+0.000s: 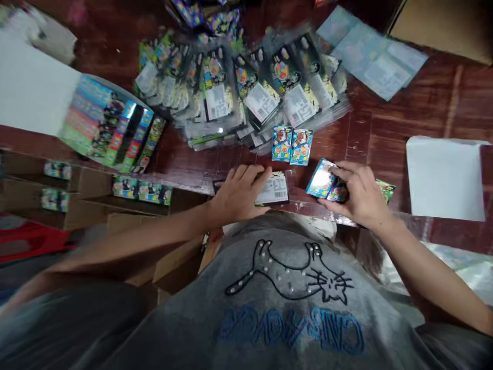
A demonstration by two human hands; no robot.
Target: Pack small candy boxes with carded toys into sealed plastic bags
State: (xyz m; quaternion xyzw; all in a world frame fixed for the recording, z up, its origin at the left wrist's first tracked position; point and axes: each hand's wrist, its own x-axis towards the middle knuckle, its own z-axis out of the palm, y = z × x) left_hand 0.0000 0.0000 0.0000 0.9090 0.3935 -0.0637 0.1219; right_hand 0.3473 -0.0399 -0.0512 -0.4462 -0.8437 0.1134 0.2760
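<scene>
At the table's front edge my left hand (243, 191) lies across a black packet with a white barcode label (276, 189), fingers along its far side and thumb at its near side. My right hand (360, 194) is closed around a pair of small blue picture boxes (320, 179), side by side on the table; their right part is under my fingers. Just beyond, between my hands, two more blue boxes (292, 145) lie side by side. A small green packet (385, 190) pokes out from behind my right hand.
Several black labelled packets in clear sleeves (219, 87) are fanned across the table's middle. A display box of colourful packs (111, 126) is at left. A white sheet (444, 177) lies right, pale bluish sheets (372, 51) behind. Cardboard cartons (90, 182) stand below the left edge.
</scene>
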